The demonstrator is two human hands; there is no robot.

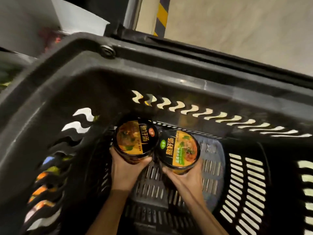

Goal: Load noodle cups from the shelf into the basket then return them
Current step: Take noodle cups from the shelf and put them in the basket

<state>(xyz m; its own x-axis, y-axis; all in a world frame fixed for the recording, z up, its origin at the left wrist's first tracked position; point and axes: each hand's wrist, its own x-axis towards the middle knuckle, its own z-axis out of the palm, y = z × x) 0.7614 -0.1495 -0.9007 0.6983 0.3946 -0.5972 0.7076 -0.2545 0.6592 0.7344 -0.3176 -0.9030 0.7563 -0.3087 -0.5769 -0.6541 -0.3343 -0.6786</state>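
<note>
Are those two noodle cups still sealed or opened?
Sealed: both noodle cups show flat printed lids covering their tops.

- The black-and-orange round noodle cup (136, 138) gripped by my left hand (126, 167) carries large gold Chinese characters in a black band on its lid, too blurred for me to read, beside a small red round seal.
- The orange-lidded round noodle cup (179, 148) gripped by my right hand (184, 173) shows big gold Chinese characters on a black strip, a small green round badge, and a green caption strip; none of it is legible to me.
</note>
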